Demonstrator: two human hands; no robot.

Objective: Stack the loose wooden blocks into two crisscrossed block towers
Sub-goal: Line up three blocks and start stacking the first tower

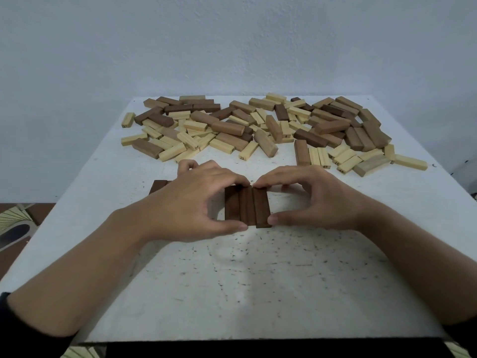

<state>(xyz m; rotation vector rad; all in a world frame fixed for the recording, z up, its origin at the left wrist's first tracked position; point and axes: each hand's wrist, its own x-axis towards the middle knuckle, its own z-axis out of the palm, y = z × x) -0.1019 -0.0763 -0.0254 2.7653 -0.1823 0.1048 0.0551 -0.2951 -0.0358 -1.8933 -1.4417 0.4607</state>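
dark brown single block [158, 186]: flat on the white table [258, 280], half hidden behind the left wrist
left hand [196, 200]: thumb on the near end, fingers curled over the far end of the three-block row [246, 206]
three-block row: dark pieces side by side, touching, mid-table
right hand [317, 200]: same pinch on the row's ends
loose pile [258, 127]: pale and brown blocks heaped along the far side

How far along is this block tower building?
Barely begun. Done: a row of three dark blocks lies side by side. In hand: left hand and right hand pinch its ends. Left: the loose pile beyond, nearly every block, unstacked.
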